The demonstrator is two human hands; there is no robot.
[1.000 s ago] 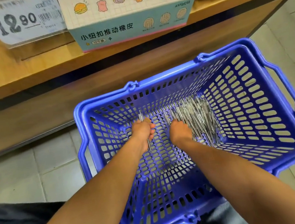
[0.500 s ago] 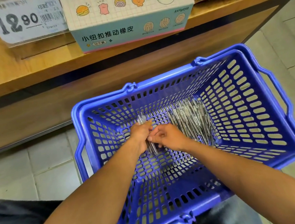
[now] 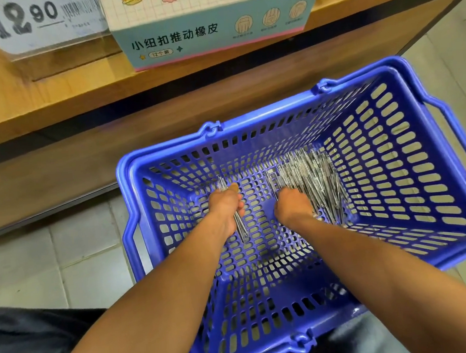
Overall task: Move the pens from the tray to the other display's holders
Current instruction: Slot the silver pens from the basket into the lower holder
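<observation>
Both my forearms reach forward and down, bare, roughly side by side. My left hand [image 3: 226, 205] is a fist, fingers curled round a small bundle of pens [image 3: 240, 226]. My right hand [image 3: 292, 206] is knuckles-up, its fingers tucked out of sight.

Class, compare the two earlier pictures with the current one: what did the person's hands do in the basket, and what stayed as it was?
The right hand, which half a second ago met the left hand at its bundle of pens, has gone back right to the pile of pens. Whether it grips any is hidden. The left hand still grips its bundle, and the blue basket stays put.
</observation>
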